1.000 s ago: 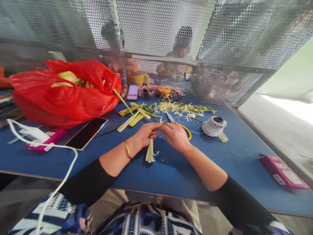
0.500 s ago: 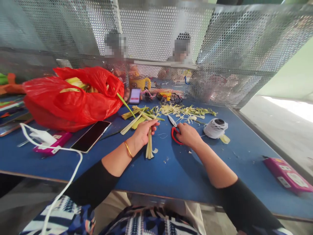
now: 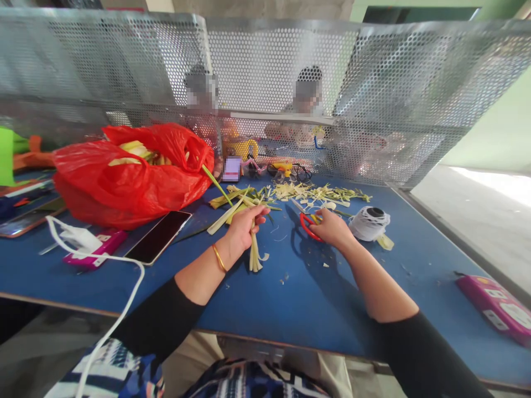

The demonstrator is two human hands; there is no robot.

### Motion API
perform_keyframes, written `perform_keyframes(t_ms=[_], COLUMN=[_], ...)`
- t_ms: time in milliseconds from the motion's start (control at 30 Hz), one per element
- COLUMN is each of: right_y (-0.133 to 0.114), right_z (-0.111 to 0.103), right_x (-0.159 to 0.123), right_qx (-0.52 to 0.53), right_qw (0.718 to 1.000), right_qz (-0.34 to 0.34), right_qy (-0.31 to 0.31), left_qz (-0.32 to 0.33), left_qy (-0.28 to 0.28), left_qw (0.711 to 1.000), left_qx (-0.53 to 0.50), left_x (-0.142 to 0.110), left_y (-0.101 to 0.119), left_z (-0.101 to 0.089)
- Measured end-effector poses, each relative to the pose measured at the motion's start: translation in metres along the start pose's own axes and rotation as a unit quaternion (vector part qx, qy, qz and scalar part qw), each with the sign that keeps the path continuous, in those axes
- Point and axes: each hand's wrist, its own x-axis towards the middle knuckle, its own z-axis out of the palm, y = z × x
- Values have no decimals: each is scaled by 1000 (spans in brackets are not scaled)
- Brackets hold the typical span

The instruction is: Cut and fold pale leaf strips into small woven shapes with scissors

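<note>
My left hand (image 3: 244,225) is closed around a small bundle of pale leaf strips (image 3: 254,255), whose loose ends hang below the fingers toward me. To its right, my right hand (image 3: 335,228) grips a pair of scissors (image 3: 306,225) by the red and yellow handles. The blades point away from me, and a shadow lies on the table beneath. Pale and green leaf pieces (image 3: 220,222) lie just beyond my left hand. Beside my right wrist stands a spool of white thread (image 3: 369,224).
A red plastic bag (image 3: 133,193) of leaves fills the left back. Near it lie a phone (image 3: 160,237) and a magenta box (image 3: 97,249) with a white cable. Cut scraps (image 3: 307,192) lie before a perforated metal screen (image 3: 265,66), with people behind. Another magenta box (image 3: 498,307) is at right.
My right hand has left the left hand's fingertips, taken hold of the scissors and shifted right with them. My left hand keeps the bundle. The view has tilted up slightly.
</note>
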Motion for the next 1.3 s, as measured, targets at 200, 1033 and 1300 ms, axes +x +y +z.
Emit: perform_keyframes(t_ms=[200, 1033, 1300], right_y=[-6, -44, -45], right_z=[-6, -4, 2], right_x=[-2, -47, -45], right_qx=[486, 579, 584], right_qw=[865, 687, 664], right_qz=[37, -10, 29], right_qy=[-122, -440, -465], left_qz=[25, 17, 18], left_qy=[-1, -13, -6], left_qw=[1000, 997, 998], left_qx=[-18, -75, -57], left_x=[3, 12, 11], left_y=[6, 14, 11], left_z=[-3, -8, -6])
